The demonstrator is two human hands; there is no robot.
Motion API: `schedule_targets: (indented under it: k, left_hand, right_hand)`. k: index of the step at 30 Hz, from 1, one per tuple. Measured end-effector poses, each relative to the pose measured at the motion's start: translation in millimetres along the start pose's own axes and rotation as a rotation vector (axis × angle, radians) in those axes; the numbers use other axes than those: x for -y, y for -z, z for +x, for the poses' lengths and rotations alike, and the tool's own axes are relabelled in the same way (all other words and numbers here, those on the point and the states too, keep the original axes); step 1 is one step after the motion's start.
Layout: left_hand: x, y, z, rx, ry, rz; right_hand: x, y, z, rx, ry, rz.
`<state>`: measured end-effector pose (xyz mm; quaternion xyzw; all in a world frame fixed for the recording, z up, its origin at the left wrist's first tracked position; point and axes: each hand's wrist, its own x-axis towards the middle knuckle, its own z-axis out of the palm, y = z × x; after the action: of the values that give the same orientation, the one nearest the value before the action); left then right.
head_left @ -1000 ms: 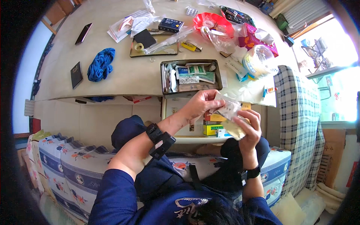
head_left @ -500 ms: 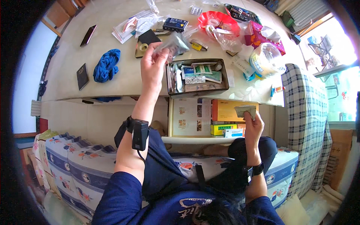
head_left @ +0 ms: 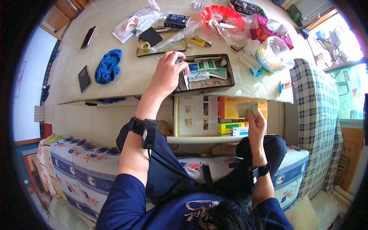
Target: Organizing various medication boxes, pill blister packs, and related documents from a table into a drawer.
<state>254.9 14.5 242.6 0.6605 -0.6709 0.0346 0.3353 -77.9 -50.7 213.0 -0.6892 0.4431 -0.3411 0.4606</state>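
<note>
My left hand (head_left: 166, 73) reaches over the left end of a dark rectangular tin box (head_left: 203, 91) on the table. Its fingers are bent down at the rim, closed on something I cannot make out. Inside the box lie a green-and-white packet (head_left: 206, 65), a silver blister pack (head_left: 199, 76) and several other flat sachets. My right hand (head_left: 256, 124) pinches a small pale, greyish-green flat packet (head_left: 246, 110) between thumb and fingers. It holds this above an open drawer (head_left: 191, 140), in front of an orange box (head_left: 230, 105).
Behind the tin are a dark lid-like tray (head_left: 145, 52), a dark blue box (head_left: 177, 20), a red plastic dish (head_left: 207, 14) and a clear tub (head_left: 274, 53). A blue cloth (head_left: 108, 67), a phone (head_left: 88, 37) and a dark booklet (head_left: 84, 79) lie left. The drawer holds yellow-green boxes (head_left: 226, 128).
My left hand has come down and toward me, from above the table to the tin's left end; the clear plastic bag it held no longer shows plainly. My right hand still holds its packet.
</note>
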Motion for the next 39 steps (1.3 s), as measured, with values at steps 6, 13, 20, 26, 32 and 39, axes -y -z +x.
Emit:
schedule_targets:
  k: [6, 13, 20, 26, 32, 39]
  left_hand:
    - [-10, 11, 7, -0.036, -0.012, -0.110]
    - [-2, 4, -4, 0.082, 0.053, 0.005]
    - [-2, -3, -4, 0.089, 0.102, -0.064]
    - [-2, 0, -4, -0.001, 0.188, -0.163]
    - [0, 1, -8, -0.029, 0.224, -0.192]
    - [8, 0, -9, -0.082, 0.213, -0.182]
  right_hand:
    - [10, -11, -1, -0.001, -0.024, 0.134]
    - [24, -10, 3, 0.061, -0.152, 0.295]
    - [45, -14, 17, 0.039, 0.239, 0.153]
    - [60, -27, 21, 0.009, 0.376, -0.094]
    - [57, -34, 23, -0.017, 0.357, -0.091]
    - [57, -30, 16, -0.062, 0.348, -0.131]
